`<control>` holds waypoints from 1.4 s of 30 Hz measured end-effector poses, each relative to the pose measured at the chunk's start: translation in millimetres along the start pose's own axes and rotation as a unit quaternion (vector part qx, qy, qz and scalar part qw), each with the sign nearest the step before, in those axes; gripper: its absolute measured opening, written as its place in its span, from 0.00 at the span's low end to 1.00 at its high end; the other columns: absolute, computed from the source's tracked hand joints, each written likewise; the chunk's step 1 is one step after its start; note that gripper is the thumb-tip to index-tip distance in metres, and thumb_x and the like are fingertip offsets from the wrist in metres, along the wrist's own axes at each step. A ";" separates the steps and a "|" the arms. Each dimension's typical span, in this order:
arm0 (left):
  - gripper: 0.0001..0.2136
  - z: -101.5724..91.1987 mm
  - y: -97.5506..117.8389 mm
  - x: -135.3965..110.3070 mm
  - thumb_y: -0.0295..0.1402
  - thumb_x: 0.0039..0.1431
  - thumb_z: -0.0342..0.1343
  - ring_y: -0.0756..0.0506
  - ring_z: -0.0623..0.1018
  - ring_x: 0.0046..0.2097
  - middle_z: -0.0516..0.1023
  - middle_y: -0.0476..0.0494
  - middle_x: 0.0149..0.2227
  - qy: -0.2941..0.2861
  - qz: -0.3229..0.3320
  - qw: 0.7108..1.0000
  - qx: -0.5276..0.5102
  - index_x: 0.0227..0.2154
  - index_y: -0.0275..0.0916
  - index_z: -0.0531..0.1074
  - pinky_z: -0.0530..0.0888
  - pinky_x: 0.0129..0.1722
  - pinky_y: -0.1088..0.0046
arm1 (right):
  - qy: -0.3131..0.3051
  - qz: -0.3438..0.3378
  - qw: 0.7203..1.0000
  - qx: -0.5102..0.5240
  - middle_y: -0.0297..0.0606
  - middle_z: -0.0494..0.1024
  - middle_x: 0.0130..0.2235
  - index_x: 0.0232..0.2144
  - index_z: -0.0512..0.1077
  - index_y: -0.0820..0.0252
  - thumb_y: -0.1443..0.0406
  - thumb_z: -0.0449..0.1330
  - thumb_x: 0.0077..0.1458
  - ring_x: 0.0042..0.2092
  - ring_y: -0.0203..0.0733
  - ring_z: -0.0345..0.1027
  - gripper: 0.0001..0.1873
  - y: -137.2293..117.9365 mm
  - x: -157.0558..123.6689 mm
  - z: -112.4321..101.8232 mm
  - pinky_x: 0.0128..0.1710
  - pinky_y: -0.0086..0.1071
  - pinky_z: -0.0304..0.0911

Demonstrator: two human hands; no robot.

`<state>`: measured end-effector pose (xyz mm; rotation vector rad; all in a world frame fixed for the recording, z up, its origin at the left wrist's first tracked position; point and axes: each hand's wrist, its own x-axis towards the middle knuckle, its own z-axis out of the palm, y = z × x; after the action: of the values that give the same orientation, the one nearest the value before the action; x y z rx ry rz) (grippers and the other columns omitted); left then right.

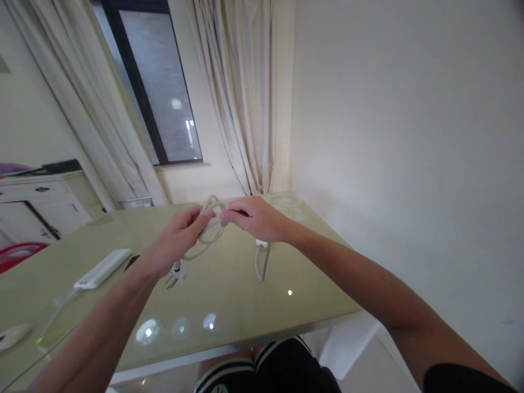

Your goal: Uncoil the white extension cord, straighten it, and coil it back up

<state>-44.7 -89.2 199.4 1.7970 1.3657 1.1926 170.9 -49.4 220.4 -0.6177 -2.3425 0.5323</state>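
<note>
A white power cord [211,238] is looped into a loose coil between my two hands, above the table. My left hand [184,234] pinches the coil at its left side, thumb on top. Below that hand hangs the cord's plug [177,274], its metal prongs pointing down. Closed fingers of my right hand [256,217] grip the cord at the coil's right side. From under the right hand dangles another stretch of cord with a white connector [261,244], bent into a narrow loop.
On the greenish glossy table [229,305] at left lie a white power strip [103,268], a dark flat object [131,263] partly behind my forearm, and a white rounded object [13,337]. A wall [409,136] borders the right side; a white chair [350,341] stands below the front edge.
</note>
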 end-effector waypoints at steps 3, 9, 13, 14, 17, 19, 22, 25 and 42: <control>0.18 2.7 1.3 1.9 0.51 0.58 0.59 0.47 0.68 0.31 0.71 0.49 0.27 -0.007 0.062 0.997 0.047 0.32 0.40 0.74 0.66 0.28 0.74 | -0.041 -0.041 0.998 0.022 0.32 0.73 0.28 0.35 0.79 0.64 0.58 0.56 0.68 0.31 0.33 0.61 0.17 -2.0 6.1 6.9 0.34 0.28 0.51; 0.20 14.9 2.5 -4.6 0.52 0.60 0.58 0.51 0.64 0.22 0.64 0.52 0.22 -0.018 -0.016 0.996 -0.089 0.28 0.39 0.69 0.63 0.20 0.78 | 0.055 0.015 0.997 0.042 0.27 0.68 0.24 0.30 0.72 0.62 0.50 0.65 0.59 0.27 0.31 0.56 0.20 7.0 9.2 15.6 0.30 0.28 0.47; 0.20 10.1 -0.1 -14.0 0.50 0.56 0.64 0.57 0.51 0.18 0.53 0.58 0.20 -0.028 -0.099 0.972 -0.214 0.28 0.38 0.67 0.49 0.14 0.83 | 0.007 0.050 0.993 0.102 0.22 0.61 0.21 0.34 0.70 0.60 0.47 0.67 0.54 0.24 0.30 0.50 0.23 28.1 -2.1 13.9 0.28 0.27 0.43; 0.19 3.7 -2.6 -16.0 0.49 0.55 0.65 0.57 0.50 0.18 0.53 0.59 0.20 -0.020 -0.114 0.966 -0.232 0.28 0.37 0.68 0.48 0.13 0.84 | -0.015 0.051 0.994 0.099 0.22 0.60 0.21 0.34 0.70 0.60 0.47 0.67 0.55 0.25 0.30 0.50 0.23 35.0 -7.6 11.5 0.28 0.27 0.43; 0.15 -27.4 -14.3 -21.3 0.43 0.59 0.63 0.58 0.49 0.17 0.52 0.59 0.20 0.041 -0.149 0.949 -0.276 0.29 0.38 0.67 0.48 0.12 0.84 | -0.032 0.059 0.998 0.016 0.25 0.61 0.22 0.29 0.71 0.62 0.50 0.67 0.56 0.27 0.31 0.53 0.21 62.8 -30.4 -3.2 0.29 0.28 0.44; 0.13 -51.9 -23.0 -24.5 0.39 0.63 0.58 0.57 0.48 0.17 0.51 0.59 0.19 0.108 -0.154 0.936 -0.298 0.28 0.38 0.65 0.49 0.12 0.84 | 0.010 0.091 0.994 -0.055 0.26 0.61 0.22 0.27 0.71 0.62 0.52 0.66 0.57 0.27 0.32 0.53 0.19 87.1 -49.4 -19.1 0.30 0.29 0.44; 0.11 -78.4 -34.3 -27.5 0.37 0.67 0.54 0.57 0.49 0.16 0.51 0.57 0.17 0.184 -0.156 0.928 -0.284 0.29 0.39 0.66 0.51 0.13 0.84 | 0.083 0.126 0.983 -0.101 0.28 0.60 0.20 0.25 0.71 0.58 0.51 0.62 0.60 0.26 0.35 0.51 0.20 123.6 -78.4 -48.3 0.29 0.31 0.44; 0.10 -83.9 -45.2 -25.4 0.38 0.66 0.56 0.56 0.51 0.17 0.52 0.57 0.17 0.213 -0.147 0.937 -0.234 0.31 0.39 0.68 0.50 0.13 0.84 | 0.090 0.130 0.977 -0.141 0.30 0.61 0.19 0.25 0.71 0.55 0.51 0.64 0.60 0.24 0.37 0.51 0.18 145.7 -100.1 -75.2 0.26 0.33 0.44; 0.16 35.3 -15.7 -0.7 0.45 0.52 0.69 0.52 0.71 0.26 0.73 0.48 0.27 -0.018 -0.138 0.952 -0.273 0.30 0.36 0.74 0.70 0.25 0.81 | -0.068 -0.126 0.872 -0.468 0.45 0.76 0.46 0.62 0.61 0.54 0.69 0.48 0.69 0.42 0.43 0.70 0.21 21.4 -37.4 10.8 0.31 0.31 0.59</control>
<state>-19.7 -82.7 170.6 1.1908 1.0805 1.2237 195.1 -55.0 183.7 -0.6670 -2.6781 -0.7683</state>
